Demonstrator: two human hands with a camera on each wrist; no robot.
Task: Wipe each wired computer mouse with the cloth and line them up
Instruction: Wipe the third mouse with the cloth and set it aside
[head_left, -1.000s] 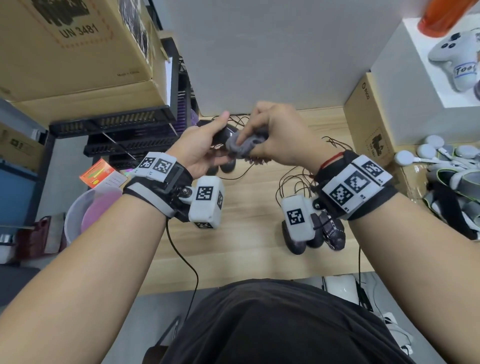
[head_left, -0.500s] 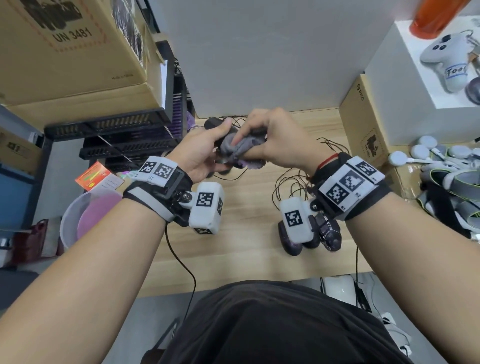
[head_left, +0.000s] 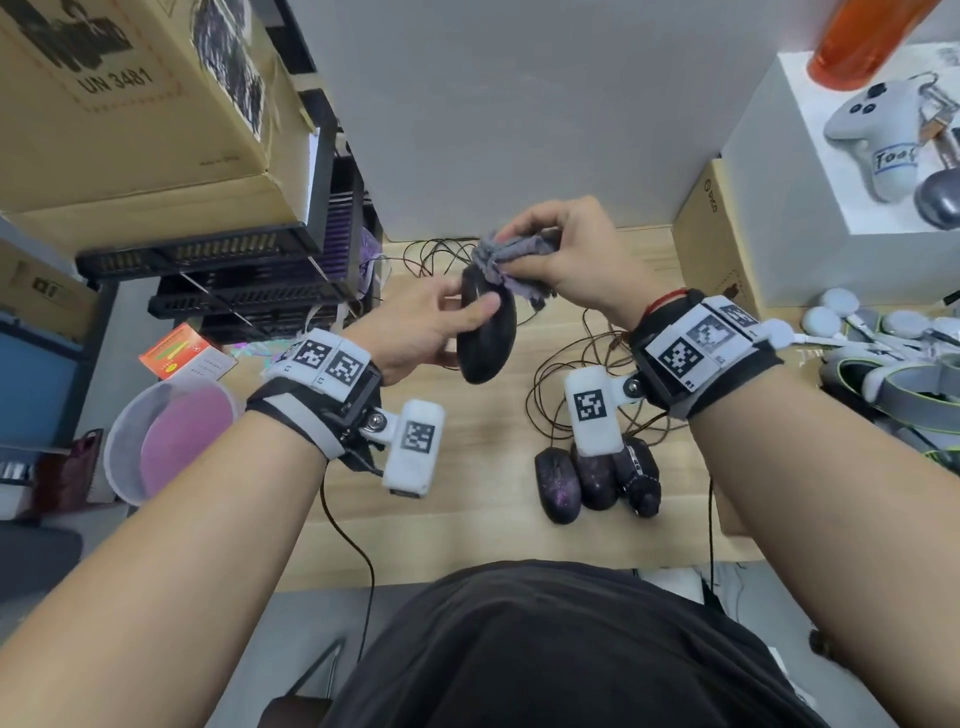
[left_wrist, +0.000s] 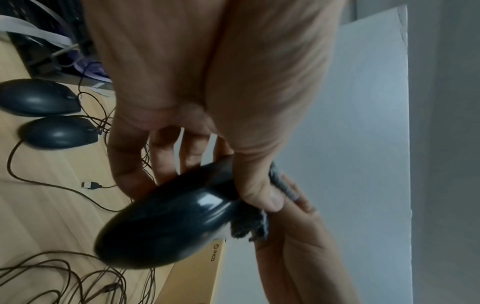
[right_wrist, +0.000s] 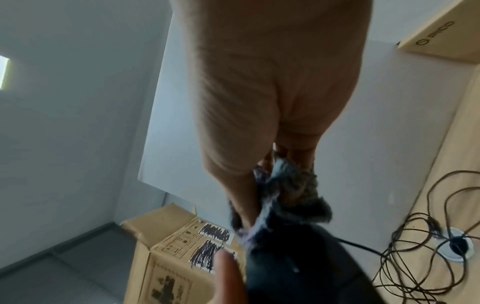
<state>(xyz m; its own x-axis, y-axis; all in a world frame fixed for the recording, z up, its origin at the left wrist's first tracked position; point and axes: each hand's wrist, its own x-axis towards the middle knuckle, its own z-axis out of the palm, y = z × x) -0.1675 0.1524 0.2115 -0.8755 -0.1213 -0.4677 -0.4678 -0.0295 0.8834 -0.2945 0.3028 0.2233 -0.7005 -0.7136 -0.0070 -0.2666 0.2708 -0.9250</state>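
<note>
head: above, looking down | wrists: close along palms | shared: mouse (head_left: 487, 332)

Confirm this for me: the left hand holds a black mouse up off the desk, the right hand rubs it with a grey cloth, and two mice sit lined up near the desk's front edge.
One detail is off: the head view shows three mice lined up near the desk's front edge, not two. The rest stands: the left hand holds the black mouse aloft while the right hand rubs it with the grey cloth.

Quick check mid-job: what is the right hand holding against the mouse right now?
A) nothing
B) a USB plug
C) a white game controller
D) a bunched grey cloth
D: the right hand pinches a bunched grey cloth against the top end of the black mouse that the left hand holds up.
</note>
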